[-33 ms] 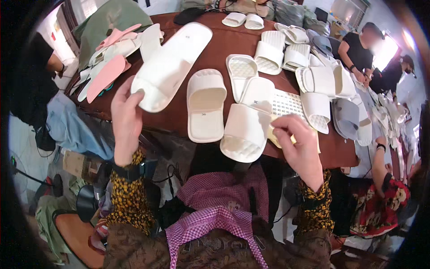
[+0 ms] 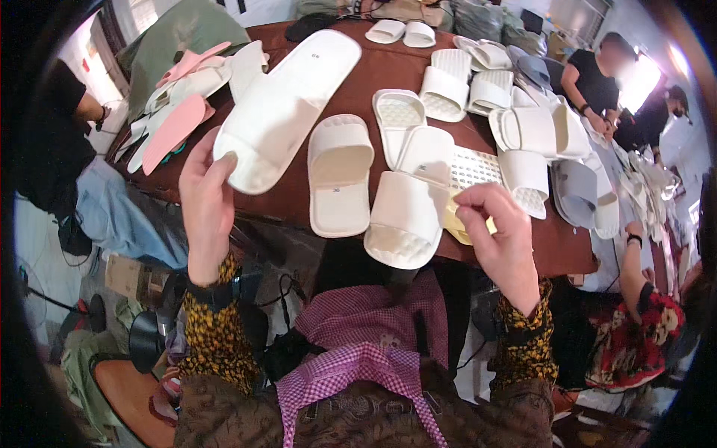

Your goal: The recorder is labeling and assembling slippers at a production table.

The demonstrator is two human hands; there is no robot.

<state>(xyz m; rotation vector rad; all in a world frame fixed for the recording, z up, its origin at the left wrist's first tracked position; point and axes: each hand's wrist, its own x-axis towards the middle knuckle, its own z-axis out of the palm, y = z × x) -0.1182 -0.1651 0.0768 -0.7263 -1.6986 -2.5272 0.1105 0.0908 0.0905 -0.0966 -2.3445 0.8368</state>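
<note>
Head view shows little change: both frames match, so our grip holds steady and the work stands where it was. Our left hand [image 2: 205,205] keeps its fingers closed around the heel end of a long white slipper [image 2: 287,104], lifted over the brown table [image 2: 403,71]. Our right hand [image 2: 502,235] pinches a pale yellow piece [image 2: 457,222] between thumb and fingertips, just beside a white slide sandal [image 2: 407,216] at the table's near edge.
</note>
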